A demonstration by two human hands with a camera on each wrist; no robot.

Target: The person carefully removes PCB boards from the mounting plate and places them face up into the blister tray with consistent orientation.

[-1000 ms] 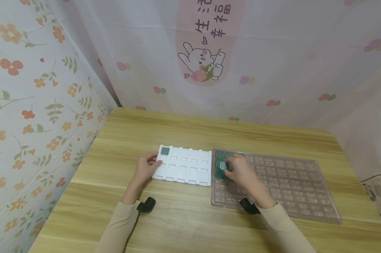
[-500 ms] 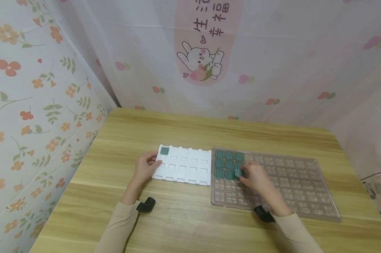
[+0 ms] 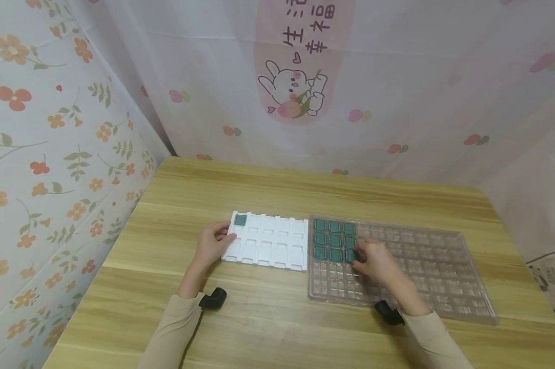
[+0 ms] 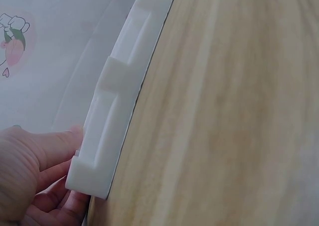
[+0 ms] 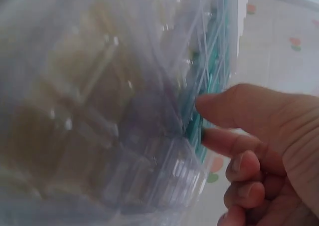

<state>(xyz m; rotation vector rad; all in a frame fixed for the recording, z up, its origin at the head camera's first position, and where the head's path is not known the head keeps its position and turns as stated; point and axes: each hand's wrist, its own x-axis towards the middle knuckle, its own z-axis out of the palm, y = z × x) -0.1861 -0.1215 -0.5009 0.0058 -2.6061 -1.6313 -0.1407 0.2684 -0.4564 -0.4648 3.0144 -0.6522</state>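
Observation:
My left hand [image 3: 210, 245] grips the left edge of a white plastic tray [image 3: 268, 245], with the thumb at its rim and fingers below in the left wrist view. One green chip [image 3: 240, 220] lies in that tray's far left pocket. To the right, a clear plastic blister tray [image 3: 420, 271] carries several green chips [image 3: 334, 240] in its far left pockets. My right hand [image 3: 376, 261] pinches the nearest chip of their right column, a green chip [image 3: 349, 254] lying low in its pocket and partly hidden by the fingertips. The right wrist view has thumb and index finger at its edges.
Both trays lie side by side on a wooden table [image 3: 268, 312], nearly touching. A printed curtain [image 3: 203, 72] hangs behind the table, and a floral curtain [image 3: 51, 169] at the left. Black wrist mounts [image 3: 213, 298] stick out near both cuffs.
My right hand has moved right and nearer across the clear tray with a chip. That chip, tilted half a second ago, now lies flat in its pocket. The left hand stays put.

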